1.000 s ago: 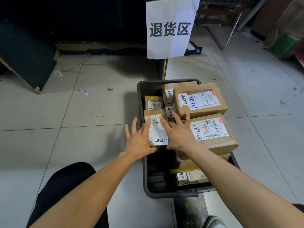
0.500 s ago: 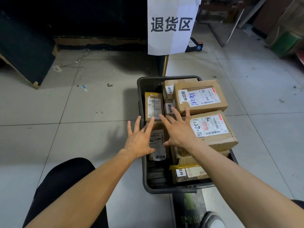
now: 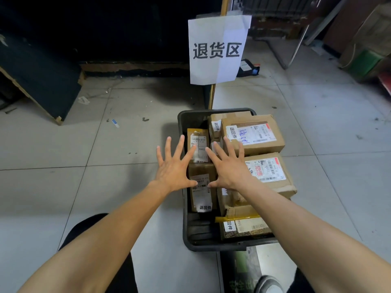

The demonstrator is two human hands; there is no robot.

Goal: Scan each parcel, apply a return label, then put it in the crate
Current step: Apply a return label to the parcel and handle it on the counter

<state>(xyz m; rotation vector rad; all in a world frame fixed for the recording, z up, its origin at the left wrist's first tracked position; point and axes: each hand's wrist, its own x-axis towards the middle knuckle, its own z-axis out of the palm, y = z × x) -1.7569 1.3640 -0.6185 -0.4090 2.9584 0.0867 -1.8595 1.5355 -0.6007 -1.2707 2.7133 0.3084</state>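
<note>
A dark grey plastic crate [image 3: 181, 132] with rounded corners stands on the pale tiled floor [image 3: 63, 187], packed with brown cardboard parcels. Both hands hover over its left half, palms down. The left hand [image 3: 173, 168] has its fingers [image 3: 168, 144] spread wide and straight, holding nothing; it lies partly over the crate's left rim. The right hand [image 3: 230, 168] is spread the same way, empty, its thumb tip close to the left thumb but apart from it.

Between and below the hands lies a narrow brown cardboard parcel [image 3: 201, 187] along the crate's left wall, its long white label ending in a return sticker near the person. Beyond it, a second narrow yellowish-brown parcel [image 3: 197, 142] stands against the same wall. The crate's right half is stacked higher: a large brown box with blue handwriting on its label [image 3: 254, 134] at the far side, and a large brown box with a red-printed label [image 3: 268, 172] nearer, whose right edge overhangs the crate's rim. A printed box bound with yellow tape [image 3: 243, 225] sits at the near right corner. The near left corner of the crate shows bare dark bottom.

Open floor lies left of the crate. A white paper sign with black characters [image 3: 218, 49] hangs on a post behind it.
</note>
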